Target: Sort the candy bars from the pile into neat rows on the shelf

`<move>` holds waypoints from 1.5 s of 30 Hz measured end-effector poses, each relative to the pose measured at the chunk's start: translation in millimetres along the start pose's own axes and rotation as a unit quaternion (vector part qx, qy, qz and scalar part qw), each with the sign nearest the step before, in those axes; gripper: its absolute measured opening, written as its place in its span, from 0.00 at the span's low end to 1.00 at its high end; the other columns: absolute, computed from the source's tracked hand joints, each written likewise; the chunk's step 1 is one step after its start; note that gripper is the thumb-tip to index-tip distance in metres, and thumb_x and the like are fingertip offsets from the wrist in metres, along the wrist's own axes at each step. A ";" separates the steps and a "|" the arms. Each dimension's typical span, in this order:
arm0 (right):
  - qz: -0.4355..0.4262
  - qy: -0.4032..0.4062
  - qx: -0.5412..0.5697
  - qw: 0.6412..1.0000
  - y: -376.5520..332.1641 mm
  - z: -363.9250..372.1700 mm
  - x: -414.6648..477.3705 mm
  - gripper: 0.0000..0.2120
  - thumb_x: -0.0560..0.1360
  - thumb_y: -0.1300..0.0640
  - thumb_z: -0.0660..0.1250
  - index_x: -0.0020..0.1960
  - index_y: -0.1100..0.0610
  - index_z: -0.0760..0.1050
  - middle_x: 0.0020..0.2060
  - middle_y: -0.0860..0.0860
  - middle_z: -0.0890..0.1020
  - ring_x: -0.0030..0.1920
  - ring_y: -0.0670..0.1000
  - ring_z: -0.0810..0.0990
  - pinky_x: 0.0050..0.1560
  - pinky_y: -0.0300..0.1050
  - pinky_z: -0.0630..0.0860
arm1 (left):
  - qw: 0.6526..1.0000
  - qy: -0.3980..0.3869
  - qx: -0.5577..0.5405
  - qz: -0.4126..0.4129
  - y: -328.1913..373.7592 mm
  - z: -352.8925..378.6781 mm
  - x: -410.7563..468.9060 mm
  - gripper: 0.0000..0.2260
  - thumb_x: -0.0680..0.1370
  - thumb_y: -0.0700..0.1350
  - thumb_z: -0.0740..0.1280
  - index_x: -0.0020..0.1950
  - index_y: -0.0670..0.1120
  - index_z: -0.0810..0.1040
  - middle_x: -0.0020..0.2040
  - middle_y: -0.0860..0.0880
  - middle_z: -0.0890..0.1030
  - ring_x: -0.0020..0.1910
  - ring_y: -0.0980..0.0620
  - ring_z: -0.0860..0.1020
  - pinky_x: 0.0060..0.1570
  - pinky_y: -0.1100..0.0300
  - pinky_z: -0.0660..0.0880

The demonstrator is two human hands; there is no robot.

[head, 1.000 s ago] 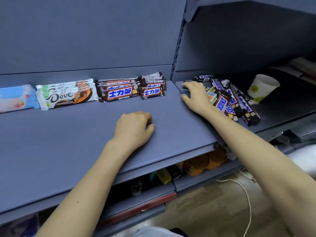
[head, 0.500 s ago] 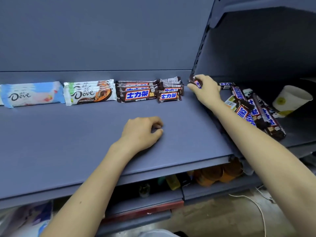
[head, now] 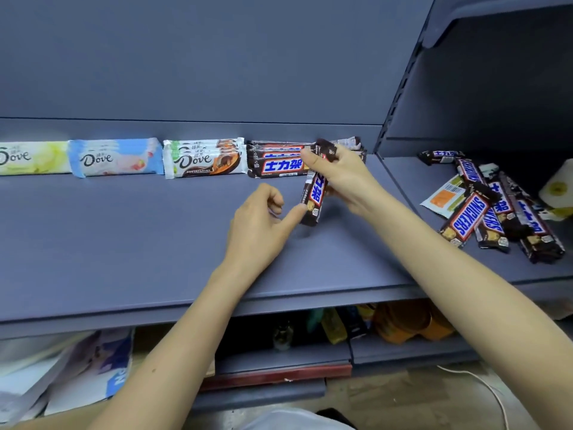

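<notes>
I count three Dove stacks along the back of the shelf (head: 155,243): a yellow-green stack (head: 31,158), a blue stack (head: 116,157) and a green-and-brown stack (head: 204,158), each reading "Dove". Just beside them lies a Snickers stack (head: 276,165) printed 士力架 (how many deep, I cannot tell). The right hand (head: 344,178) has its fingers clasped round one held bar (head: 314,193), same print, nearly upright above the shelf. The left hand (head: 257,225) grasps nothing: one straight finger touches the bar's lower end, the rest loosely curled. The pile (head: 496,212) to the right shows roughly six bars, one reading "SNICKERS".
</notes>
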State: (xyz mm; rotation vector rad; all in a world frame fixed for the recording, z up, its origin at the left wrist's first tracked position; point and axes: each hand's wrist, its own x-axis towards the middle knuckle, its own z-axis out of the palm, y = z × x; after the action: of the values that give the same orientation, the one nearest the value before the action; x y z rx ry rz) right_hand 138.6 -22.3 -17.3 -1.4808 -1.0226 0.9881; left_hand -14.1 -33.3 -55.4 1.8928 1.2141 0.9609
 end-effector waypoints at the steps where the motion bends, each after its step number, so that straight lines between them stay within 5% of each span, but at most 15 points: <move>1: -0.001 -0.005 0.000 1.000 -0.3 4.1 -2.1 0.19 0.71 0.51 0.70 0.56 0.60 0.72 0.41 0.51 0.80 0.30 0.46 0.78 0.31 0.40 0.74 | 1.000 -0.010 -0.011 -0.006 1.0 -1.3 0.3 0.10 0.72 0.52 0.69 0.44 0.50 0.71 0.39 0.55 0.76 0.32 0.57 0.73 0.40 0.60 0.70; 5: -0.015 -0.033 0.005 0.999 -2.0 18.2 -13.0 0.09 0.73 0.53 0.68 0.49 0.53 0.70 0.38 0.48 0.79 0.32 0.45 0.77 0.31 0.38 0.74 | 1.000 -0.013 -0.016 -0.001 1.3 -4.0 2.6 0.04 0.74 0.47 0.67 0.48 0.51 0.79 0.36 0.58 0.78 0.32 0.60 0.75 0.36 0.74 0.68; 13: -0.021 -0.064 -0.061 0.996 11.8 15.6 -32.5 0.06 0.78 0.51 0.61 0.45 0.51 0.74 0.40 0.47 0.79 0.34 0.43 0.76 0.35 0.35 0.72 | 0.968 0.029 -0.236 -0.080 -3.5 -10.0 0.6 0.03 0.76 0.39 0.66 0.46 0.46 0.79 0.37 0.52 0.82 0.32 0.65 0.77 0.36 0.75 0.71; 18: -0.054 -0.072 -0.067 0.994 16.4 18.7 -37.1 0.06 0.75 0.59 0.65 0.40 0.51 0.74 0.33 0.49 0.76 0.30 0.40 0.73 0.34 0.32 0.71 | 0.971 0.015 -0.223 -0.087 -5.6 -10.4 0.0 0.03 0.75 0.40 0.67 0.42 0.47 0.77 0.37 0.47 0.82 0.28 0.63 0.75 0.29 0.73 0.67; 21: -0.053 -0.098 -0.078 0.991 18.9 22.2 -39.0 0.02 0.76 0.60 0.65 0.45 0.54 0.75 0.36 0.50 0.77 0.34 0.43 0.74 0.34 0.30 0.71 | 0.974 0.004 -0.215 -0.077 -8.2 -12.2 -1.8 0.04 0.74 0.40 0.68 0.41 0.47 0.77 0.39 0.48 0.83 0.35 0.59 0.78 0.35 0.74 0.71; 24: -0.064 -0.118 -0.094 0.986 22.0 24.2 -37.6 0.05 0.76 0.60 0.64 0.47 0.52 0.77 0.37 0.50 0.78 0.41 0.50 0.75 0.44 0.40 0.73 | 0.981 -0.009 -0.186 -0.062 -12.0 -15.5 -2.6 0.04 0.74 0.41 0.69 0.42 0.50 0.78 0.40 0.53 0.82 0.36 0.61 0.77 0.38 0.73 0.72; 28: -0.071 -0.132 -0.147 0.978 20.5 21.2 -34.5 0.09 0.76 0.61 0.64 0.53 0.52 0.78 0.38 0.49 0.80 0.37 0.45 0.74 0.39 0.29 0.71 | 0.974 0.026 -0.215 -0.066 -16.4 -20.9 -2.9 0.05 0.74 0.44 0.69 0.46 0.54 0.78 0.44 0.53 0.82 0.42 0.54 0.79 0.47 0.64 0.75; 31: -0.087 -0.144 -0.205 0.964 20.7 22.3 -32.3 0.10 0.76 0.60 0.64 0.56 0.53 0.78 0.43 0.47 0.80 0.34 0.38 0.74 0.37 0.24 0.69 | 0.971 0.059 -0.224 -0.065 -17.7 -23.3 -2.3 0.05 0.74 0.41 0.68 0.47 0.50 0.79 0.39 0.54 0.81 0.35 0.60 0.78 0.38 0.72 0.72; 33: -0.096 -0.135 -0.214 0.963 22.5 25.5 -30.3 0.11 0.76 0.59 0.65 0.57 0.53 0.77 0.46 0.50 0.81 0.39 0.42 0.75 0.38 0.24 0.69 | 0.967 0.070 -0.235 -0.071 -18.5 -23.1 -1.9 0.04 0.74 0.40 0.68 0.48 0.45 0.79 0.36 0.52 0.81 0.30 0.62 0.77 0.33 0.73 0.71; 45: -0.123 -0.163 -0.227 0.952 17.3 63.5 -12.9 0.07 0.74 0.56 0.67 0.50 0.46 0.79 0.43 0.50 0.83 0.33 0.36 0.75 0.38 0.28 0.71 | 0.961 0.111 -0.227 -0.116 -41.2 -51.1 -9.3 0.09 0.74 0.42 0.68 0.54 0.46 0.77 0.42 0.49 0.82 0.35 0.56 0.78 0.37 0.70 0.73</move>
State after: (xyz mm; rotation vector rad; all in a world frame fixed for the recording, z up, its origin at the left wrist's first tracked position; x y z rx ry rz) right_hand 76.2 -18.0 -41.5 -1.5298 -1.7218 0.8673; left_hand -78.1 -20.5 -66.8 1.2813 1.1860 1.2227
